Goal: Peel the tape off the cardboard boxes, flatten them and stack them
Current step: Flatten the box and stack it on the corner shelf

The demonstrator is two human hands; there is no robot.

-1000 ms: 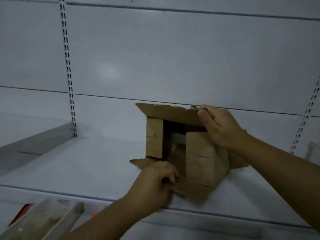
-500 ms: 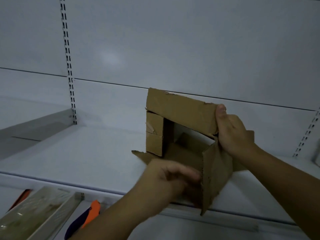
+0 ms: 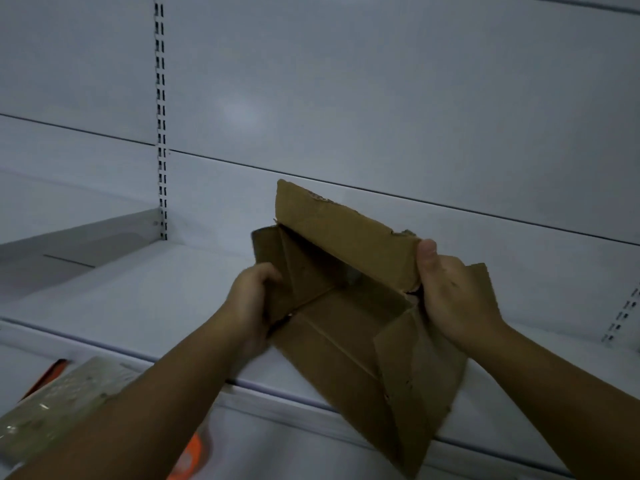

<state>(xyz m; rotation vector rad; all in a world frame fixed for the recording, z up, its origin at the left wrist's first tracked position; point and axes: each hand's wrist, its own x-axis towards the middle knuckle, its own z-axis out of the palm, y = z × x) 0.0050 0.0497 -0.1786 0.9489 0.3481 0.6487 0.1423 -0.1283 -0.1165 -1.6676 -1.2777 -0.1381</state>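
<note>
A brown cardboard box (image 3: 349, 327) with its flaps open is held over the front of a white shelf (image 3: 138, 289), tipped so I look into it. My left hand (image 3: 251, 303) grips the box's left wall, fingers curled round its edge. My right hand (image 3: 453, 299) grips the right wall, thumb pressed on the end of the raised top flap. One flap hangs down past the shelf's front edge. No tape shows on the box.
A slotted metal upright (image 3: 161, 116) runs up the white back panel. Another shelf (image 3: 69, 244) juts in at the left. Below the shelf edge lie a plastic-wrapped pack (image 3: 59, 407) and an orange object (image 3: 190, 455).
The box has been lifted off the shelf and turned toward me. My left hand moved from the bottom flap to the left wall. The side flaps have swung open.
</note>
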